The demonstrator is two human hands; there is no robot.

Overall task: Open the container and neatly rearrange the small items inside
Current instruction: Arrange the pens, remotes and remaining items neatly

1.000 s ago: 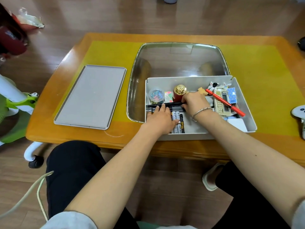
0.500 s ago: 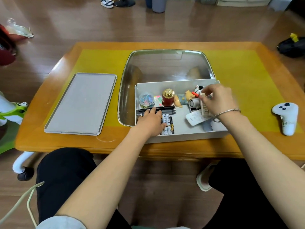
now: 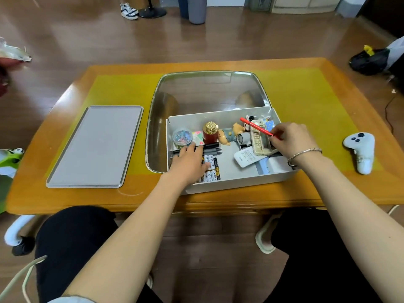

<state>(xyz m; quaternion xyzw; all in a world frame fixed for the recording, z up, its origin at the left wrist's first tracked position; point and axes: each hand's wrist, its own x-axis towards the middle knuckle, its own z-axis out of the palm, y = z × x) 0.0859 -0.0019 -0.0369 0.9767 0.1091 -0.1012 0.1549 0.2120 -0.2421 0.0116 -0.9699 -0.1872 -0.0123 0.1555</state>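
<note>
Right hand pinches red pen; left hand rests flat on lettered batteries, print unreadable.

glossy brown wood floor around an orange-brown table.

The left hand lies over the batteries and the near ends of the black pens at the frame's centre, hiding most of them. The right hand covers the near end of the red pen and part of the beige remote (its printing is too small to read). At the left edge, a green-and-white object and a crumpled wrapper are cut off. At the top edge, the grey cylinder is cropped, and the sneakers are blurred.
</note>
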